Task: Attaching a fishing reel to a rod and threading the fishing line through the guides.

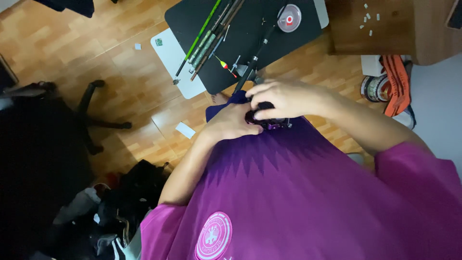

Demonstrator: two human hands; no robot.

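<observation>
Both my hands meet over my lap, above the hem of my magenta shirt. My left hand (231, 123) cups a small dark purple fishing reel (269, 123) from the left. My right hand (288, 98) lies over the top of the reel, fingers curled on it. A black fishing rod (255, 58) runs from the reel up across the black table (250, 33). Most of the reel is hidden under my fingers.
On the black table lie several other rods (211, 33), a red and yellow float (224, 63) and a round line spool (289, 18). A white board (173, 58) sits under the table's left edge. A black office chair (48, 125) stands left, a wooden cabinet (385, 29) right, bags bottom left.
</observation>
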